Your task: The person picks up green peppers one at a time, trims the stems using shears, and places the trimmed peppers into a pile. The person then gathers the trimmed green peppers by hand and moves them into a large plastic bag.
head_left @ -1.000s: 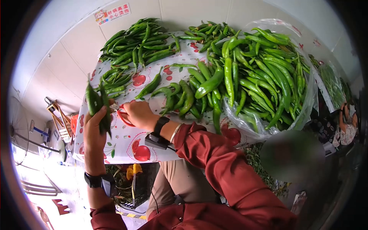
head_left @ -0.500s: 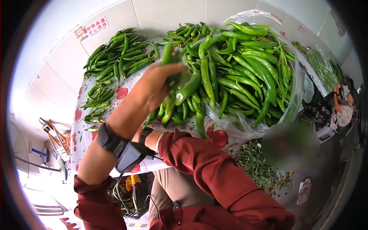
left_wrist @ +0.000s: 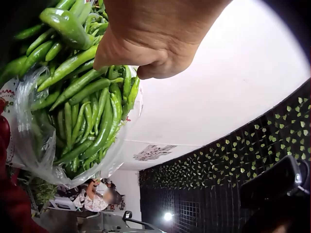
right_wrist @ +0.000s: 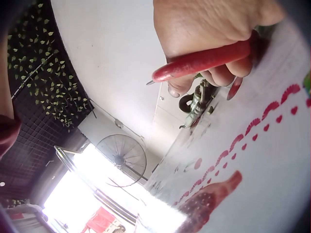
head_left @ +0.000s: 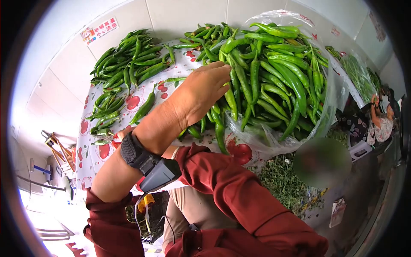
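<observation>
My left hand reaches across the table to the heap of green chili peppers, its back toward the head camera. In the left wrist view a fingertip sits right at the stem of a long green pepper; the other fingertips are hidden, and I cannot tell whether they grip anything. My right hand grips the red-handled scissors low over the table's near left part. In the head view the left forearm covers most of that hand. A single pepper lies on the cloth beyond it.
A clear plastic bag surrounds the big heap. A pile of darker peppers lies at the far left, with a smaller group nearer. Trimmings cover the floor right of the table. A crate stands below.
My left hand has swung from the table's left side, carrying several peppers, over to the heap on the right. Dark green peppers now lie on the heap by its fingers. The right hand keeps the scissors.
</observation>
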Demonstrator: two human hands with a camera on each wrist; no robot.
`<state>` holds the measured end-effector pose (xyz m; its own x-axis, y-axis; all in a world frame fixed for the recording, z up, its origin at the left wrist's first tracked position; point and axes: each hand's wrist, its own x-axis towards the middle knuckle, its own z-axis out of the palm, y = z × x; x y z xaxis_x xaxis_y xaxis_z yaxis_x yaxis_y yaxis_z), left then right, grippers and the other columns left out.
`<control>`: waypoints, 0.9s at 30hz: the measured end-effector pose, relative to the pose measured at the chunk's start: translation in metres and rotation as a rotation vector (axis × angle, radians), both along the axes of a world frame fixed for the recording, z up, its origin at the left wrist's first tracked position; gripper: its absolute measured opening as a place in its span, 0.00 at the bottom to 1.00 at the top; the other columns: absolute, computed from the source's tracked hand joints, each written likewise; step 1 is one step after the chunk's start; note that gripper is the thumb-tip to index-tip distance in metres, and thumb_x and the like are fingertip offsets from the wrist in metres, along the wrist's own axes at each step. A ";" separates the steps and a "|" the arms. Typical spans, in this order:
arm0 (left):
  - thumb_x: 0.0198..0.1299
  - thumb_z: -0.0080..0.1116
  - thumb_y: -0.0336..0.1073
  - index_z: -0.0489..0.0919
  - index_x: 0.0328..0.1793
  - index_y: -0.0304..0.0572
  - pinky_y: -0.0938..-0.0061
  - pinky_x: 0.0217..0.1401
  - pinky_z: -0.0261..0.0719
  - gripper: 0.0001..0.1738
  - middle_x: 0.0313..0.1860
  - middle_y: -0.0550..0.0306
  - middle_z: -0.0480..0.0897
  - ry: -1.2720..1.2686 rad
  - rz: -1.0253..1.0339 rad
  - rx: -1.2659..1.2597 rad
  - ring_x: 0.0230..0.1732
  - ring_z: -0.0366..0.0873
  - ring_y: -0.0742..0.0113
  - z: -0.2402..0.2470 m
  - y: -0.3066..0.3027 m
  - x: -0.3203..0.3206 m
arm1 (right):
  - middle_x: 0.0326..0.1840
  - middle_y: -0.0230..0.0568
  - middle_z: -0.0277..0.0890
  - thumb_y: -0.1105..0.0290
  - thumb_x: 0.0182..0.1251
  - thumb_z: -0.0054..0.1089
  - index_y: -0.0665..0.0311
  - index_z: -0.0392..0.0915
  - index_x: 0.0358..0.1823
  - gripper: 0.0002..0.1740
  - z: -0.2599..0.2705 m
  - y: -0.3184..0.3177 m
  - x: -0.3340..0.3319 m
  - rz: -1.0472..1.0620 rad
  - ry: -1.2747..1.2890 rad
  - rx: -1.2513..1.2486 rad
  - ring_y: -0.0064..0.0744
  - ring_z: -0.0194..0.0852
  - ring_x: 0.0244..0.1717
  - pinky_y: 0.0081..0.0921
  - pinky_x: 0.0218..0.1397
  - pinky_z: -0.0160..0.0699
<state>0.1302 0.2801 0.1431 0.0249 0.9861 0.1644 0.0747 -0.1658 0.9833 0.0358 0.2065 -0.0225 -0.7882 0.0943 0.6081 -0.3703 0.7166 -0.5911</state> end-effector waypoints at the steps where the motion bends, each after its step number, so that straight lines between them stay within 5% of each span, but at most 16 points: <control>1: 0.71 0.43 0.37 0.53 0.72 0.26 0.64 0.74 0.59 0.30 0.70 0.41 0.63 -0.222 0.053 -0.066 0.70 0.62 0.53 0.007 -0.007 0.005 | 0.37 0.45 0.78 0.60 0.63 0.57 0.58 0.77 0.42 0.12 -0.002 -0.004 0.005 -0.005 0.008 0.002 0.47 0.75 0.44 0.41 0.47 0.71; 2: 0.70 0.44 0.37 0.53 0.73 0.27 0.64 0.74 0.59 0.30 0.71 0.40 0.62 -0.443 0.115 -0.131 0.71 0.61 0.53 0.011 -0.014 0.007 | 0.37 0.45 0.78 0.60 0.63 0.57 0.59 0.77 0.41 0.12 -0.002 -0.006 0.007 -0.012 0.010 0.000 0.48 0.76 0.43 0.41 0.46 0.72; 6: 0.70 0.44 0.39 0.57 0.72 0.30 0.63 0.72 0.62 0.29 0.68 0.40 0.66 -0.320 0.224 -0.029 0.69 0.64 0.52 0.026 -0.067 -0.015 | 0.33 0.46 0.79 0.59 0.63 0.57 0.59 0.77 0.39 0.12 0.005 -0.002 0.010 -0.062 0.031 -0.028 0.49 0.78 0.39 0.41 0.43 0.74; 10: 0.67 0.48 0.37 0.64 0.69 0.31 0.68 0.63 0.71 0.26 0.61 0.44 0.74 -0.176 0.546 0.169 0.60 0.73 0.58 0.029 -0.141 -0.061 | 0.30 0.46 0.80 0.59 0.63 0.57 0.60 0.78 0.37 0.12 0.024 0.000 0.010 -0.072 0.021 -0.058 0.50 0.79 0.36 0.41 0.40 0.76; 12: 0.69 0.45 0.37 0.62 0.70 0.31 0.71 0.60 0.73 0.27 0.60 0.47 0.75 -0.065 0.757 0.184 0.56 0.75 0.63 0.021 -0.177 -0.093 | 0.21 0.52 0.75 0.57 0.64 0.57 0.64 0.76 0.30 0.16 0.036 0.005 0.009 -0.141 -0.120 -0.373 0.57 0.75 0.27 0.46 0.31 0.71; 14: 0.67 0.48 0.36 0.66 0.68 0.33 0.75 0.56 0.74 0.25 0.58 0.50 0.77 -0.046 0.932 0.188 0.53 0.76 0.68 0.002 -0.210 -0.132 | 0.16 0.33 0.73 0.59 0.67 0.58 0.66 0.75 0.29 0.16 0.013 0.010 -0.009 -0.070 -0.068 -0.518 0.25 0.71 0.15 0.28 0.20 0.68; 15: 0.66 0.49 0.35 0.70 0.66 0.35 0.76 0.55 0.74 0.23 0.57 0.53 0.78 0.029 1.053 0.149 0.53 0.76 0.68 -0.006 -0.222 -0.145 | 0.16 0.30 0.70 0.61 0.68 0.59 0.66 0.74 0.29 0.15 0.009 0.012 -0.014 -0.023 -0.058 -0.604 0.17 0.66 0.16 0.21 0.18 0.65; 18: 0.62 0.50 0.29 0.74 0.63 0.39 0.74 0.55 0.74 0.22 0.57 0.55 0.78 0.347 1.139 -0.053 0.52 0.77 0.67 -0.051 -0.253 -0.196 | 0.17 0.30 0.71 0.60 0.67 0.60 0.66 0.73 0.30 0.16 0.020 0.015 -0.005 0.034 -0.224 -0.802 0.17 0.67 0.16 0.20 0.18 0.65; 20: 0.55 0.49 0.23 0.75 0.62 0.40 0.73 0.56 0.73 0.25 0.57 0.54 0.79 0.865 1.076 -0.212 0.54 0.76 0.64 -0.075 -0.261 -0.211 | 0.16 0.30 0.70 0.60 0.67 0.60 0.66 0.72 0.28 0.17 0.025 0.016 -0.001 0.001 -0.158 -0.642 0.17 0.67 0.16 0.20 0.18 0.64; 22: 0.45 0.48 0.18 0.76 0.58 0.36 0.68 0.60 0.70 0.29 0.60 0.46 0.76 0.876 1.022 -0.175 0.60 0.72 0.51 -0.086 -0.255 -0.206 | 0.16 0.30 0.69 0.59 0.68 0.59 0.66 0.72 0.26 0.18 0.033 0.014 0.005 -0.002 -0.168 -0.617 0.17 0.66 0.16 0.20 0.18 0.63; 23: 0.44 0.48 0.19 0.75 0.60 0.38 0.66 0.62 0.69 0.31 0.62 0.48 0.74 1.018 0.992 -0.170 0.63 0.69 0.52 -0.093 -0.254 -0.208 | 0.12 0.35 0.70 0.55 0.68 0.57 0.64 0.73 0.24 0.20 0.030 0.013 0.002 -0.036 -0.129 -0.576 0.27 0.68 0.14 0.27 0.20 0.63; 27: 0.41 0.49 0.20 0.72 0.65 0.44 0.62 0.64 0.63 0.37 0.63 0.55 0.73 1.304 0.907 -0.246 0.67 0.63 0.55 -0.106 -0.240 -0.215 | 0.13 0.35 0.70 0.56 0.68 0.57 0.64 0.74 0.25 0.19 0.038 0.012 0.008 -0.027 -0.175 -0.584 0.27 0.68 0.14 0.27 0.20 0.64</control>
